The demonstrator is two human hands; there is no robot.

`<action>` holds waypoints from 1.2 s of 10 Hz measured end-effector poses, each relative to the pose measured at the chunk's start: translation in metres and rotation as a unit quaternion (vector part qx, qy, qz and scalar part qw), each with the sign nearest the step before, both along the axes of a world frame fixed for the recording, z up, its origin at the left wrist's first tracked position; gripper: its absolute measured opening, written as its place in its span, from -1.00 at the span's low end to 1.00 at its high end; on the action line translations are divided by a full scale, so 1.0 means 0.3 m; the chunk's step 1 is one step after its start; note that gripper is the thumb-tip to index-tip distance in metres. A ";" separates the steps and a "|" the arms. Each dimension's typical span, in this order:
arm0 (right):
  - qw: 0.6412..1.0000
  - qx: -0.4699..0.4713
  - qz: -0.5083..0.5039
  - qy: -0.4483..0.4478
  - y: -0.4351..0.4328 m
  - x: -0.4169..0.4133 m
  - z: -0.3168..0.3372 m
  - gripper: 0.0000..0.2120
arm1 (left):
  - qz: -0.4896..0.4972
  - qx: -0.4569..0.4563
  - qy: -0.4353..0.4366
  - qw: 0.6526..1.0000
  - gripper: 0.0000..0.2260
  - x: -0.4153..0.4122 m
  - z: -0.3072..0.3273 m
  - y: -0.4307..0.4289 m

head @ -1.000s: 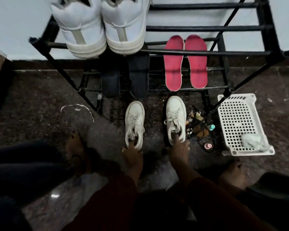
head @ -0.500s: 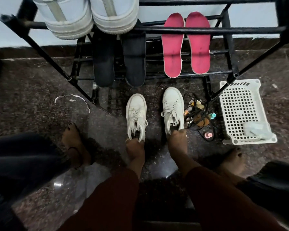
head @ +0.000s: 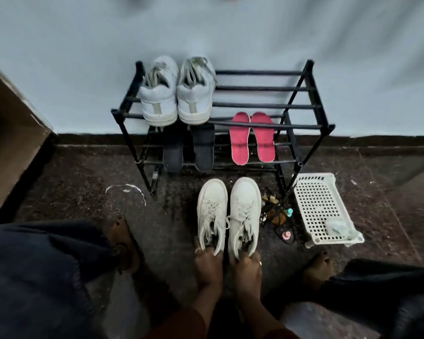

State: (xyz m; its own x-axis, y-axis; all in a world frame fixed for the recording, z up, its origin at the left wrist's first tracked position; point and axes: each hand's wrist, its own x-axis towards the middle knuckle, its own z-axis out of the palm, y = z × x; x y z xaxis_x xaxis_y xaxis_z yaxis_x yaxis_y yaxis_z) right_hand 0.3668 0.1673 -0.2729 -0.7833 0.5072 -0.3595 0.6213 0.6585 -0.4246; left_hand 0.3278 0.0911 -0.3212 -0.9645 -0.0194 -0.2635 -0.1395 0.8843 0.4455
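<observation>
While wrists run parallel, hands point(head: 207, 264) point(head: 246, 265) seemingly grip sneakers point(head: 212, 209) point(head: 245, 206)

We see a cream left sneaker point(head: 212, 211) and a cream right sneaker point(head: 245, 209), laces the same shade. The rack point(head: 291, 126) is black; on it we find a white pair of high-tops point(head: 159, 104) with beige heel strips, pink-red insoles point(head: 240, 140) and dark grey insoles point(head: 173, 155). The basket point(head: 321, 206) is white with a grid of holes. A small teal cap point(head: 290, 211) shows beside it. We note a dark brown speckled floor point(head: 78, 187), a pale blue wall point(head: 230, 33), maroon sleeves point(head: 181, 325) and navy trousers point(head: 34, 277).
</observation>
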 end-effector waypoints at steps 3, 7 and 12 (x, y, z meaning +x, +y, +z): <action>0.972 0.070 0.004 0.223 0.087 0.014 0.281 -0.82 | -0.118 0.057 0.155 0.979 -0.68 -0.022 0.368 0.074; 0.926 0.176 0.051 0.330 0.360 -0.338 0.718 -0.74 | -0.074 0.110 0.276 0.952 -0.76 -0.374 0.854 0.217; 0.948 0.164 0.058 0.267 0.557 -0.856 0.689 -0.71 | -0.053 0.089 0.198 0.975 -0.68 -0.852 0.842 0.434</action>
State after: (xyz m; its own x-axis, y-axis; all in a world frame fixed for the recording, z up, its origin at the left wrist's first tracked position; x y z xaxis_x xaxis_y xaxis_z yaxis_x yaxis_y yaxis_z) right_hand 0.1102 0.3345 -0.0663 -0.8669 0.4215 0.2662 0.2896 0.8605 -0.4191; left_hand 0.0724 0.2211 -0.0687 -0.9855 0.0974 0.1390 0.1616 0.7888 0.5931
